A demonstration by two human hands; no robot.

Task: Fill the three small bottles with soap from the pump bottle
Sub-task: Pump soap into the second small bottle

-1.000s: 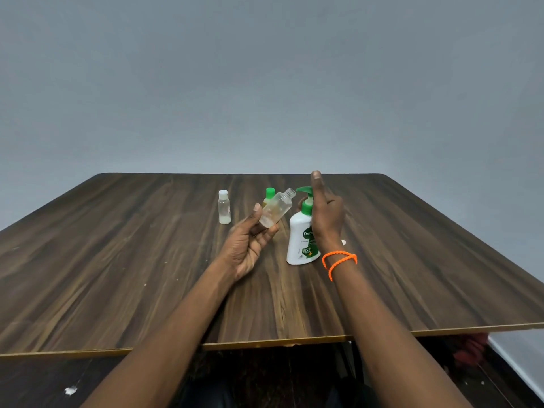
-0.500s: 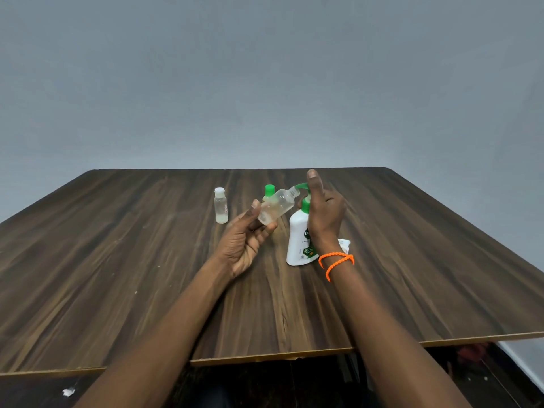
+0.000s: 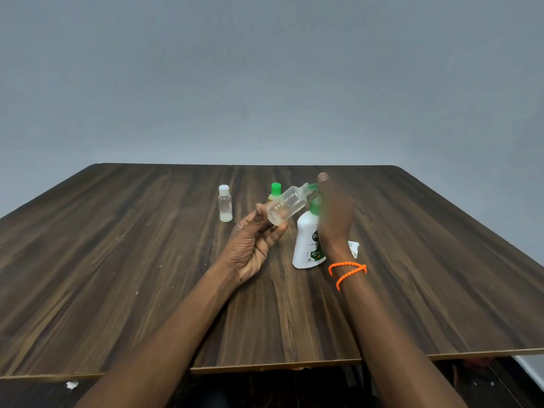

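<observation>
The left hand point(image 3: 254, 245) holds a clear small bottle point(image 3: 287, 205) above the dark wooden surface point(image 3: 117, 275), thumb on the near side and fingers curled under its base. The bottle is uncapped and tilted, its open neck pointing up and to the right, right at the green spout of the pump bottle point(image 3: 307, 242). Whether the neck touches the spout cannot be told, since the spot is small and partly hidden by the other hand.

The right hand point(image 3: 335, 214) stands over the pump bottle with its fingers straight and close together, the fingertips over the green pump head. It is blurred, so how firmly it presses is unclear; it does not wrap round anything. An orange wristband point(image 3: 347, 270) circles the right wrist.

The pump bottle is white with a green label and stands upright on the surface, just right of the left hand. Behind the held bottle stands a second small bottle with a green cap point(image 3: 275, 192), mostly hidden by it. Further left, well apart from the hands, a third small bottle with a white cap point(image 3: 225, 204) stands upright, with a little pale liquid at its bottom. A small white object point(image 3: 354, 249) lies on the surface behind the right wrist, just beside the pump bottle.
</observation>
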